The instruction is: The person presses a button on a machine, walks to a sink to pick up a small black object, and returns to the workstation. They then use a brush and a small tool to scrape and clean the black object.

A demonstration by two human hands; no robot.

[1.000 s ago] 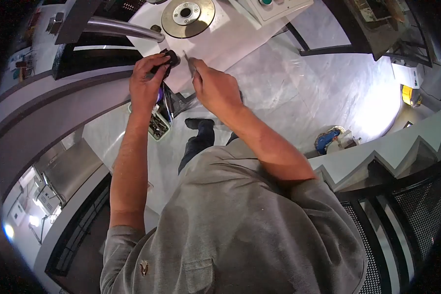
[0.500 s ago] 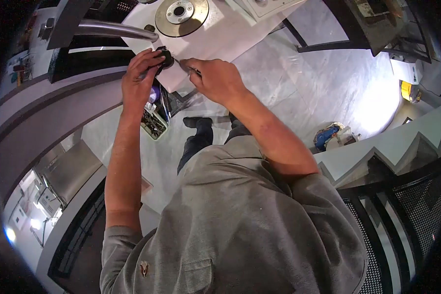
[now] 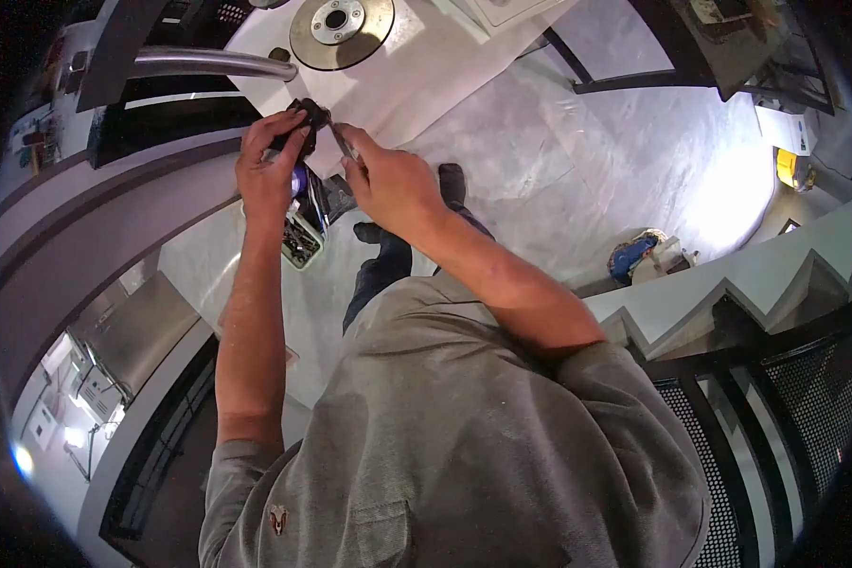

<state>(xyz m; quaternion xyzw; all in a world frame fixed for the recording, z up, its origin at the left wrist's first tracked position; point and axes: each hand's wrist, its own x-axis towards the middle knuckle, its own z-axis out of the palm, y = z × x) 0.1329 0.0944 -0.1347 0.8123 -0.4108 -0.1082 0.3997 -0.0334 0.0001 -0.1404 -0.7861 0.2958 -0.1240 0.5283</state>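
My left hand [image 3: 267, 168] is closed round a small black part [image 3: 310, 115] beside the near left corner of a white work surface [image 3: 398, 90]. Thumb and fingers grip it from the left. My right hand [image 3: 388, 180] is closed on a thin tool [image 3: 342, 142], whose tip points up and left toward the black part; whether they touch is too small to tell. A round metal disc [image 3: 341, 33] with a hole in its hub lies flat on the white surface, beyond both hands. A metal tube [image 3: 213, 62] ends just above the black part.
Under the left hand's side hangs or stands a light tray [image 3: 301, 241] of small dark pieces. A blue object [image 3: 634, 256] lies on the floor at the right, near white zigzag steps [image 3: 719, 308]. A yellow object [image 3: 786, 168] is at the far right.
My right hand has moved left and slightly down, and its tool now points more upward. The black part has tilted a little in my left hand. A second foot shows below the surface.
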